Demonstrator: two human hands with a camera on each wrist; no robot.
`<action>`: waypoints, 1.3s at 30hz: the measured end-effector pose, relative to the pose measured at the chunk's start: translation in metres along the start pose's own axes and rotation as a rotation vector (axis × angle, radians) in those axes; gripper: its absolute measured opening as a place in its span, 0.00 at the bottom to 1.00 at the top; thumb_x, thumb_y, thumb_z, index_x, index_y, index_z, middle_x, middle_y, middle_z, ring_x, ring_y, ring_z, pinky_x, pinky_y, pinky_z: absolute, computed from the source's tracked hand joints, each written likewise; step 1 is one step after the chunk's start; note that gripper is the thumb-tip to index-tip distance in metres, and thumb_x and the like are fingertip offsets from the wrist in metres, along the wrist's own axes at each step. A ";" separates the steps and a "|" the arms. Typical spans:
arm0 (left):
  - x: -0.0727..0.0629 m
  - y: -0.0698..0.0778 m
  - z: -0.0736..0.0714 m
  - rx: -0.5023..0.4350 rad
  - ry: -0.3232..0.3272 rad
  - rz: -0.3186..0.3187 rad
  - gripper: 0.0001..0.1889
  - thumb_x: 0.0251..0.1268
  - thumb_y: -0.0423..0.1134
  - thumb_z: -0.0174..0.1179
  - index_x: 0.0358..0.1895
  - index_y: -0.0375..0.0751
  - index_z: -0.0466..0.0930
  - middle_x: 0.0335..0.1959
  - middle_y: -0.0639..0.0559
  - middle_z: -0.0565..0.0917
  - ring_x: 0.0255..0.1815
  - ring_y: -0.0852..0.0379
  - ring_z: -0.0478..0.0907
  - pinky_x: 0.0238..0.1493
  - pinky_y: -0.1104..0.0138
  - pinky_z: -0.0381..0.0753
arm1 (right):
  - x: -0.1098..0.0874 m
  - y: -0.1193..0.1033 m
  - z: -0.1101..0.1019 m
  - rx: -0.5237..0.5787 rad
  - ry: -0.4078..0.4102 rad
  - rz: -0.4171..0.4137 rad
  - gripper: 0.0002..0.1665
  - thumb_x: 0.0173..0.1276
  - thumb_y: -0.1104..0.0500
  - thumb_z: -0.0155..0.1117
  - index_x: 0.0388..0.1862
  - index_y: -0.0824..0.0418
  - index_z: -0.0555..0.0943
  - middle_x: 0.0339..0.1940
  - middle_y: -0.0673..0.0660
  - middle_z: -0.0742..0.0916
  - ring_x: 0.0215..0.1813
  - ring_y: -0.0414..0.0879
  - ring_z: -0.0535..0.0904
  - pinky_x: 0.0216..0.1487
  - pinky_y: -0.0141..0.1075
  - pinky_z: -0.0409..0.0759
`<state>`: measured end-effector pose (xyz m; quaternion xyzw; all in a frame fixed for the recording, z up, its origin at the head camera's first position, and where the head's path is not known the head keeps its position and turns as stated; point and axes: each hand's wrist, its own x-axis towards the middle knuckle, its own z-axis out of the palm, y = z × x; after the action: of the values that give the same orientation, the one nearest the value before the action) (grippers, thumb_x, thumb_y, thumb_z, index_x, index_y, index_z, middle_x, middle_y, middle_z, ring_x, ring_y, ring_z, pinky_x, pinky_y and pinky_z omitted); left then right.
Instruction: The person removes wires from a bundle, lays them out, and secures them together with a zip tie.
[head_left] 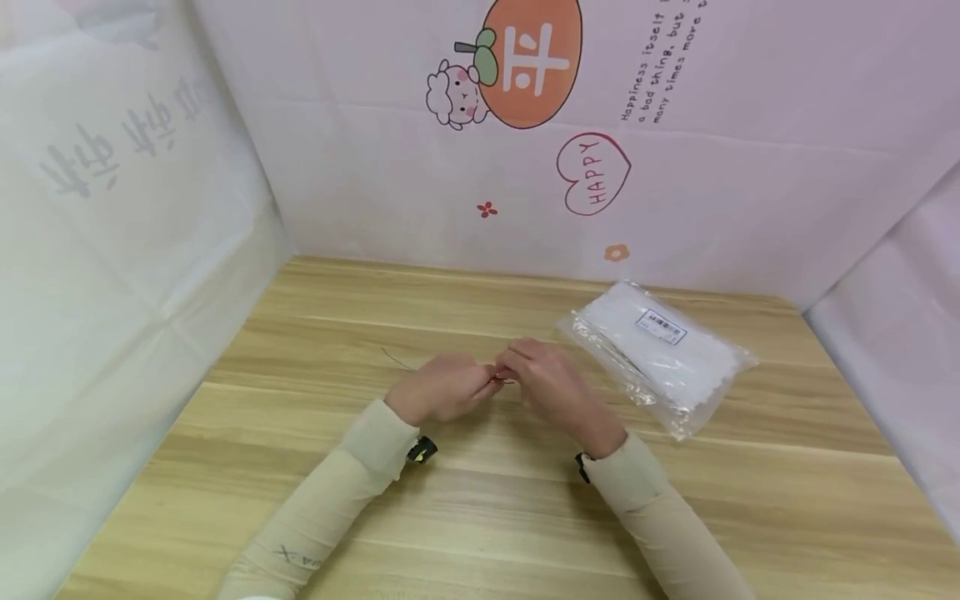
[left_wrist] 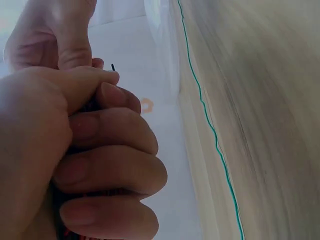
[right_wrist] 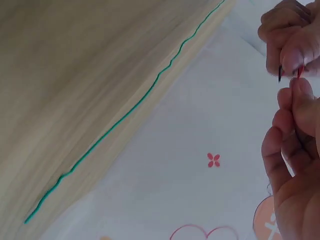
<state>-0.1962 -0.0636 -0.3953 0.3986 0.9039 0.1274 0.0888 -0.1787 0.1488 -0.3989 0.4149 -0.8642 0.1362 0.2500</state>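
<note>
Both hands meet over the middle of the table in the head view. My left hand (head_left: 446,387) has its fingers curled round a bundle of thin wires, dark with some red (left_wrist: 95,236), mostly hidden in the palm. One black wire end (left_wrist: 113,67) sticks out past the thumb. Against its fingertips, my right hand (head_left: 551,383) pinches a thin red wire (right_wrist: 300,71) between thumb and forefinger. A long, slightly wavy green wire (right_wrist: 135,107) lies on the table, and its far part (head_left: 395,360) shows beyond the left hand.
A clear plastic bag (head_left: 660,346) with white contents and a barcode label lies to the right of the right hand. The wood-grain table (head_left: 300,333) ends at a printed white cloth (head_left: 375,167) behind, with more cloth at both sides.
</note>
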 end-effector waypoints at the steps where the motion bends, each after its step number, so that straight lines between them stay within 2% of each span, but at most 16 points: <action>1: -0.001 -0.002 -0.001 -0.009 -0.011 -0.024 0.17 0.88 0.47 0.43 0.45 0.44 0.81 0.24 0.56 0.70 0.28 0.56 0.73 0.38 0.58 0.82 | -0.001 0.004 -0.002 -0.005 0.000 0.018 0.11 0.60 0.75 0.75 0.37 0.62 0.86 0.36 0.54 0.89 0.42 0.49 0.86 0.45 0.38 0.87; 4: -0.003 -0.008 -0.004 -0.030 -0.022 -0.087 0.18 0.89 0.46 0.41 0.39 0.45 0.78 0.25 0.55 0.69 0.29 0.56 0.72 0.41 0.57 0.82 | -0.005 0.018 -0.008 0.022 0.017 0.096 0.10 0.60 0.75 0.75 0.35 0.63 0.85 0.35 0.56 0.89 0.41 0.50 0.86 0.44 0.40 0.87; 6: -0.004 -0.012 -0.007 -0.042 -0.022 -0.099 0.18 0.89 0.44 0.41 0.38 0.45 0.77 0.25 0.55 0.69 0.29 0.57 0.71 0.42 0.57 0.81 | -0.007 0.025 -0.013 0.048 0.021 0.126 0.08 0.62 0.73 0.76 0.35 0.63 0.86 0.34 0.56 0.89 0.39 0.49 0.86 0.42 0.40 0.87; 10: -0.004 -0.014 -0.010 -0.043 -0.028 -0.071 0.17 0.89 0.44 0.40 0.38 0.45 0.75 0.24 0.56 0.67 0.28 0.57 0.68 0.39 0.59 0.78 | -0.009 0.031 -0.018 0.116 -0.025 0.112 0.05 0.66 0.69 0.76 0.38 0.62 0.86 0.35 0.54 0.88 0.37 0.45 0.84 0.40 0.38 0.86; 14: -0.003 -0.014 -0.010 -0.039 -0.030 -0.060 0.17 0.89 0.43 0.40 0.37 0.45 0.74 0.23 0.57 0.64 0.26 0.58 0.64 0.36 0.62 0.74 | -0.009 0.030 -0.020 0.145 -0.039 0.087 0.06 0.64 0.66 0.78 0.37 0.61 0.88 0.35 0.52 0.88 0.37 0.42 0.83 0.39 0.35 0.85; 20: -0.004 -0.017 -0.010 -0.053 -0.019 -0.061 0.18 0.89 0.44 0.41 0.36 0.45 0.75 0.23 0.57 0.64 0.26 0.59 0.64 0.38 0.62 0.74 | -0.010 0.033 -0.021 0.070 0.038 0.030 0.07 0.62 0.69 0.78 0.34 0.62 0.86 0.32 0.53 0.86 0.35 0.45 0.83 0.38 0.37 0.85; 26: -0.010 -0.026 -0.016 -0.084 -0.010 -0.090 0.20 0.90 0.45 0.38 0.37 0.41 0.76 0.26 0.56 0.69 0.32 0.58 0.70 0.47 0.60 0.77 | -0.017 0.049 -0.027 0.094 0.099 0.053 0.10 0.61 0.75 0.75 0.32 0.63 0.85 0.29 0.54 0.84 0.35 0.46 0.81 0.37 0.38 0.84; 32: -0.015 -0.033 -0.021 -0.080 0.002 -0.113 0.21 0.90 0.45 0.39 0.36 0.42 0.77 0.25 0.57 0.68 0.31 0.58 0.70 0.44 0.59 0.77 | -0.026 0.068 -0.032 0.095 0.172 0.053 0.13 0.57 0.77 0.77 0.30 0.63 0.84 0.26 0.54 0.82 0.32 0.46 0.79 0.34 0.38 0.81; 35: -0.015 -0.035 -0.022 -0.088 0.001 -0.103 0.22 0.90 0.46 0.39 0.37 0.41 0.79 0.26 0.56 0.72 0.33 0.58 0.73 0.47 0.58 0.80 | -0.029 0.074 -0.034 0.101 0.185 0.037 0.13 0.57 0.77 0.77 0.30 0.63 0.84 0.26 0.54 0.81 0.31 0.45 0.78 0.33 0.37 0.78; 39: -0.018 -0.034 -0.025 -0.107 -0.005 -0.102 0.21 0.90 0.46 0.40 0.48 0.40 0.82 0.38 0.50 0.84 0.45 0.55 0.82 0.57 0.54 0.83 | -0.031 0.081 -0.038 0.105 0.208 0.033 0.13 0.55 0.79 0.77 0.30 0.65 0.84 0.25 0.55 0.81 0.30 0.44 0.76 0.32 0.33 0.74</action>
<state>-0.2150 -0.1032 -0.3804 0.3473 0.9146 0.1697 0.1187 -0.2136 0.2359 -0.3865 0.3969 -0.8318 0.2279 0.3139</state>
